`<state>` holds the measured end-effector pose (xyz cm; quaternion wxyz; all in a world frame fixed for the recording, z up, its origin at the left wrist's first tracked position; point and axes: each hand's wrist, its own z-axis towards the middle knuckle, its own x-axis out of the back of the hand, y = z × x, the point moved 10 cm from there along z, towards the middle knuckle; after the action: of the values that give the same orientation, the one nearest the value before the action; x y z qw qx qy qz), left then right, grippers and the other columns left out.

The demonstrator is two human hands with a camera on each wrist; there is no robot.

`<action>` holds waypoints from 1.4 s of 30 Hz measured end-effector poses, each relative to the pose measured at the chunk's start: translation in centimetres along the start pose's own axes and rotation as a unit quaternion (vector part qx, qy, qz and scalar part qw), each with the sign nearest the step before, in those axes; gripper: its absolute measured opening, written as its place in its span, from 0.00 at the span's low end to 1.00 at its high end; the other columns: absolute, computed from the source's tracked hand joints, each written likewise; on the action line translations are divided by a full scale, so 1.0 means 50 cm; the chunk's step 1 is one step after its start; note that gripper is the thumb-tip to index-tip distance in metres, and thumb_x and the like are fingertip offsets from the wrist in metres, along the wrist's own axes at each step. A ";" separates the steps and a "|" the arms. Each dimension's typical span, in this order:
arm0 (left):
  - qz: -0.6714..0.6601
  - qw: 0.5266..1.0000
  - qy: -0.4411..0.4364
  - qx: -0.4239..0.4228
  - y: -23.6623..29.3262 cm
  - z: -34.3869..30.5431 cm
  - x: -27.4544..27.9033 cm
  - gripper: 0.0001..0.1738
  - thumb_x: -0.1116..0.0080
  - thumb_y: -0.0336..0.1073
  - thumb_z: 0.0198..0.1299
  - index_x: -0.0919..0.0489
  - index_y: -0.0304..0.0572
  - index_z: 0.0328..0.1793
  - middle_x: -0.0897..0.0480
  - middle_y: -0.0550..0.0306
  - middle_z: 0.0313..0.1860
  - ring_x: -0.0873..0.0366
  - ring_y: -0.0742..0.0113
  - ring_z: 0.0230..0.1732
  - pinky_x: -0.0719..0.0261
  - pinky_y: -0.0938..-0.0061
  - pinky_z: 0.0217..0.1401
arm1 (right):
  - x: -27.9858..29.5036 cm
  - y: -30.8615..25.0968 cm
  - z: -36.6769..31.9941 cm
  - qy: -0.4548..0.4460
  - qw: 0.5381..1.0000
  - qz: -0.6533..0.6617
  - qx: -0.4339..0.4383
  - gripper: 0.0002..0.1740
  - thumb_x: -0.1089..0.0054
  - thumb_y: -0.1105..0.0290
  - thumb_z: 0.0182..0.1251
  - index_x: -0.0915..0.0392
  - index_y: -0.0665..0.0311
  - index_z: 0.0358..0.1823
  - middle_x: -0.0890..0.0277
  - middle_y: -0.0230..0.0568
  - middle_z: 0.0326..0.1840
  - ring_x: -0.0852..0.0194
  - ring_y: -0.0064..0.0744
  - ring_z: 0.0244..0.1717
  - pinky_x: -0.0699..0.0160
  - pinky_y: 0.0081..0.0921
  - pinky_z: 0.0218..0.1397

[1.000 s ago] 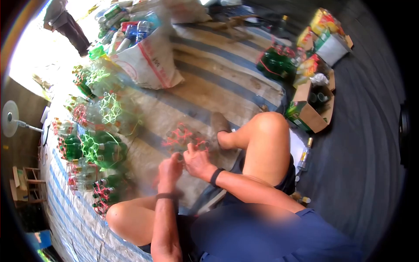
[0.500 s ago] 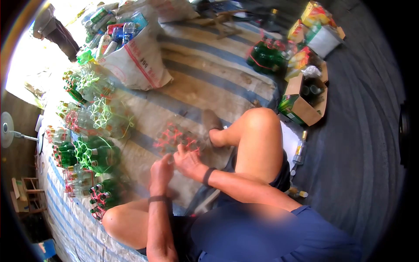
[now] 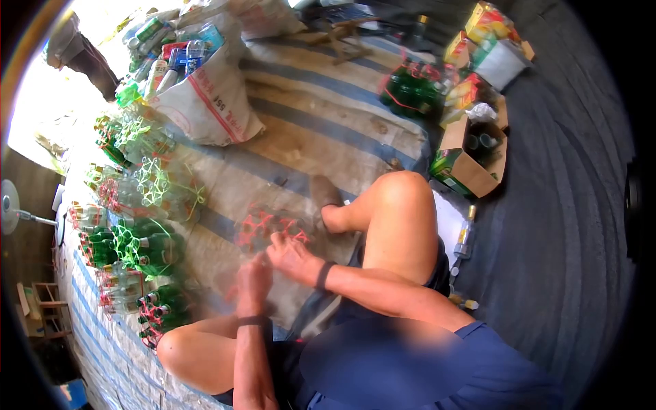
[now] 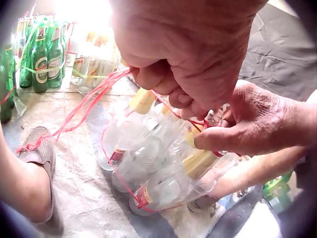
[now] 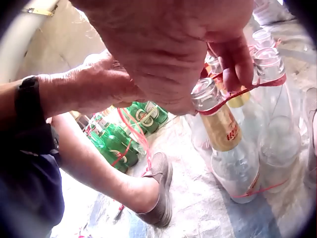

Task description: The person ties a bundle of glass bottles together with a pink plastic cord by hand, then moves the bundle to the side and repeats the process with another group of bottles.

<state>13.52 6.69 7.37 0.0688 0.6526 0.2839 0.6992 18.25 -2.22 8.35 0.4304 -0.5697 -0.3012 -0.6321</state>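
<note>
A bundle of clear glass bottles, with gold neck labels on some, stands between the feet [image 3: 263,222] [image 4: 148,158] [image 5: 235,163]. Red string [image 5: 229,98] runs round the necks, and a thinner strand circles the bottles lower down. Curled fingers of the left hand [image 3: 254,280] [image 4: 183,44] [image 5: 94,84] grip pink string [image 4: 94,101], whose loose strands trail toward a shoe. The right hand [image 3: 294,258] [image 4: 267,119] [image 5: 168,54] pinches red string at the bottle tops, its thumb beside a neck in the left wrist view. Both hands are close together.
Tied green and clear bottle bundles [image 3: 147,246] line the left side. A white sack of cans [image 3: 212,109] stands beyond. Green bottles [image 3: 410,89] and open cartons [image 3: 471,160] are at the back right; a loose bottle [image 3: 465,236] lies beside the right knee.
In the head view, the surroundings have shifted left. The left hand has come slightly nearer the body, while the right hand stays over the bundle's near edge.
</note>
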 end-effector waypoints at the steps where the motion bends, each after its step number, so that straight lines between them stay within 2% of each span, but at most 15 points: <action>1: 0.005 1.000 -0.012 0.008 0.003 -0.004 -0.003 0.17 0.35 0.33 0.60 0.14 0.41 0.56 0.15 0.38 0.28 0.15 0.36 0.32 0.17 0.50 0.38 | 0.004 0.006 -0.001 0.000 1.000 -0.001 0.000 0.13 0.37 0.68 0.65 0.21 0.70 0.46 0.26 0.63 0.54 0.13 0.45 0.37 0.11 0.33 0.37; 4: -0.009 1.000 -0.014 0.016 0.012 -0.014 -0.016 0.14 0.36 0.32 0.60 0.15 0.38 0.52 0.16 0.37 0.27 0.15 0.35 0.32 0.17 0.48 0.38 | 0.033 0.009 -0.001 0.023 0.999 -0.008 0.041 0.11 0.38 0.68 0.66 0.20 0.67 0.45 0.25 0.59 0.53 0.12 0.44 0.37 0.12 0.33 0.36; 7: -0.032 0.999 -0.007 0.023 0.030 -0.024 -0.017 0.10 0.37 0.32 0.61 0.16 0.36 0.47 0.16 0.36 0.27 0.14 0.35 0.33 0.18 0.47 0.38 | 0.039 0.013 -0.001 -0.002 0.997 -0.009 0.071 0.08 0.39 0.69 0.66 0.20 0.64 0.43 0.25 0.55 0.51 0.12 0.44 0.36 0.12 0.33 0.34; 9: -0.040 0.999 -0.002 0.025 0.048 -0.030 -0.017 0.07 0.38 0.33 0.63 0.18 0.36 0.43 0.16 0.35 0.27 0.14 0.34 0.33 0.18 0.45 0.37 | 0.038 0.014 -0.002 -0.019 0.995 0.009 0.093 0.10 0.36 0.72 0.56 0.25 0.62 0.38 0.25 0.53 0.51 0.14 0.43 0.38 0.12 0.34 0.39; 16: 0.001 0.999 0.016 0.031 0.065 -0.039 -0.033 0.07 0.37 0.33 0.64 0.18 0.36 0.42 0.15 0.34 0.27 0.15 0.33 0.32 0.17 0.45 0.37 | 0.041 0.020 -0.005 -0.022 0.989 0.051 0.139 0.12 0.34 0.73 0.55 0.25 0.62 0.40 0.24 0.50 0.54 0.13 0.47 0.41 0.12 0.37 0.39; 24: -0.027 0.999 0.016 0.011 0.093 -0.032 -0.012 0.08 0.36 0.34 0.63 0.19 0.37 0.42 0.15 0.34 0.27 0.14 0.33 0.33 0.17 0.44 0.39 | 0.073 0.053 -0.008 0.035 0.992 0.112 0.052 0.22 0.28 0.75 0.48 0.26 0.65 0.46 0.26 0.48 0.50 0.16 0.49 0.46 0.16 0.40 0.48; 28: -0.028 0.999 0.017 0.007 0.103 -0.027 -0.003 0.09 0.35 0.35 0.62 0.19 0.37 0.40 0.15 0.33 0.28 0.14 0.32 0.34 0.16 0.43 0.40 | 0.058 0.058 -0.008 0.031 0.988 0.146 0.025 0.22 0.27 0.77 0.48 0.26 0.65 0.46 0.26 0.48 0.50 0.16 0.51 0.46 0.16 0.42 0.48; 31: -0.014 0.999 -0.016 0.029 0.095 -0.019 -0.009 0.10 0.34 0.37 0.61 0.19 0.38 0.39 0.15 0.33 0.27 0.14 0.31 0.34 0.16 0.41 0.41 | 0.040 0.060 -0.005 0.009 0.985 0.173 0.011 0.23 0.26 0.77 0.47 0.25 0.65 0.46 0.25 0.49 0.50 0.15 0.53 0.48 0.15 0.44 0.49; 35: -0.005 1.000 -0.025 0.010 0.110 -0.010 0.006 0.11 0.35 0.38 0.63 0.18 0.37 0.38 0.15 0.31 0.27 0.14 0.30 0.34 0.16 0.40 0.41 | 0.046 0.068 -0.006 0.018 0.982 0.187 0.001 0.23 0.25 0.77 0.47 0.25 0.65 0.46 0.24 0.48 0.50 0.15 0.53 0.48 0.15 0.44 0.49; 38: 0.025 0.999 -0.046 0.002 0.118 0.001 0.005 0.12 0.36 0.40 0.64 0.18 0.37 0.37 0.16 0.30 0.28 0.14 0.29 0.35 0.16 0.40 0.41 | 0.041 0.070 -0.003 0.008 0.981 0.195 -0.006 0.22 0.26 0.77 0.48 0.24 0.64 0.45 0.24 0.48 0.50 0.14 0.53 0.48 0.15 0.45 0.49; 40: 0.087 0.993 -0.080 0.008 0.110 0.005 -0.007 0.12 0.36 0.40 0.65 0.17 0.37 0.37 0.15 0.31 0.29 0.14 0.31 0.36 0.16 0.41 0.41 | 0.023 0.067 0.000 -0.042 0.985 0.166 -0.010 0.17 0.30 0.74 0.56 0.21 0.62 0.48 0.24 0.46 0.54 0.13 0.46 0.51 0.14 0.40 0.55; 42: 0.099 0.991 -0.091 0.002 0.108 0.010 -0.010 0.12 0.36 0.40 0.64 0.17 0.38 0.38 0.14 0.32 0.29 0.13 0.31 0.36 0.15 0.42 0.42 | 0.027 0.069 0.000 -0.039 0.985 0.169 -0.009 0.17 0.30 0.74 0.56 0.21 0.62 0.48 0.24 0.46 0.54 0.13 0.46 0.51 0.14 0.40 0.55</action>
<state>15.54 2.13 9.54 0.0241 0.7384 0.2117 0.6398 21.35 -4.01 9.28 0.5142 -0.6403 -0.2112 -0.5301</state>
